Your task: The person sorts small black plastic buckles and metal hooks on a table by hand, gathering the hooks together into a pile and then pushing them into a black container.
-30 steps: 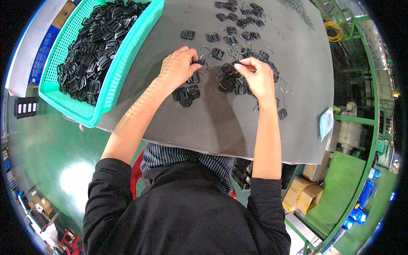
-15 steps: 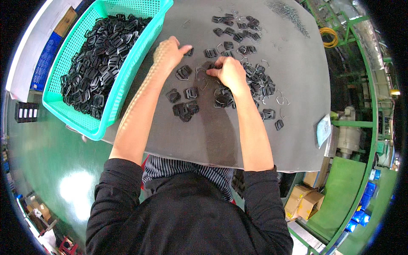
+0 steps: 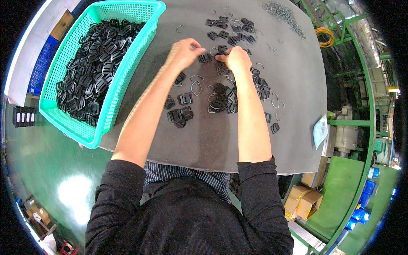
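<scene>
My right hand (image 3: 238,58) is closed in a pinch on a black plastic buckle (image 3: 220,55) over the far middle of the table. Left of it, my left hand (image 3: 186,52) has its thumb and fingers drawn together; whatever they hold is too small to make out. Another black buckle (image 3: 205,57) lies just beyond its fingertips. Under my right wrist spreads a pile of black buckles (image 3: 221,97) mixed with bent metal wire loops. Two loose wire loops (image 3: 196,88) lie between my forearms, beside a small cluster of buckles (image 3: 180,115).
A turquoise basket (image 3: 114,95) full of black buckles stands at the table's left edge. More buckles (image 3: 233,29) are scattered at the far side of the grey table (image 3: 297,102). A heap of metal wire pieces (image 3: 285,17) lies far right, and a light-blue packet (image 3: 320,131) sits at the right edge.
My left hand has moved right, toward my right hand. My right hand has shifted a little farther away and to the right, a black piece in its fingers in both frames.
</scene>
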`<state>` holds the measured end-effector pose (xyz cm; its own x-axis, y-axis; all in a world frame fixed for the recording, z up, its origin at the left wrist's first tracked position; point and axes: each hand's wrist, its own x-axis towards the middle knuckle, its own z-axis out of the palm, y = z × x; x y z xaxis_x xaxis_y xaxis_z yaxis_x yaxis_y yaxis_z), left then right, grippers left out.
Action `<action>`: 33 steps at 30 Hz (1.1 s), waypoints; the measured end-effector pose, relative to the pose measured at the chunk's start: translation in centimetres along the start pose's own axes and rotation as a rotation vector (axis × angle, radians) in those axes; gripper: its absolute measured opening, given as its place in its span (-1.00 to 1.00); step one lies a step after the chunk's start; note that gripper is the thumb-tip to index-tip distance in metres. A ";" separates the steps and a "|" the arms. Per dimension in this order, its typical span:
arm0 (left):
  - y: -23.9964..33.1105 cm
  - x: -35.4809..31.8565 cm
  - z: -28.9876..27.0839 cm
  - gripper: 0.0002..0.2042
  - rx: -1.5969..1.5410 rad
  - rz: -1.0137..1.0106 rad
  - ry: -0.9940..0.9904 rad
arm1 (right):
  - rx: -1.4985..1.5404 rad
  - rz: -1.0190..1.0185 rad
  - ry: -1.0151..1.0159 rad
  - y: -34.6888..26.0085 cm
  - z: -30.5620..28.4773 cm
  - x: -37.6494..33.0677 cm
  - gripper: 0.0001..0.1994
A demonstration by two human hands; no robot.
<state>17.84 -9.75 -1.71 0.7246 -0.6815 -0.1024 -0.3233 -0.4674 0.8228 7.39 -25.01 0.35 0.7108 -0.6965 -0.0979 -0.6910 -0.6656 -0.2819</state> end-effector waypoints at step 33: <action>4.1 -18.8 -19.7 -0.73 0.509 0.187 0.606 | 0.529 -0.828 0.034 -17.6 -10.1 -8.3 -0.51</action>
<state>14.92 12.23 14.62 0.7877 -0.4188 0.4518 -0.6030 -0.6741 0.4265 12.31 -10.25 15.80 0.9342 -0.0769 0.3483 0.1776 -0.7466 -0.6411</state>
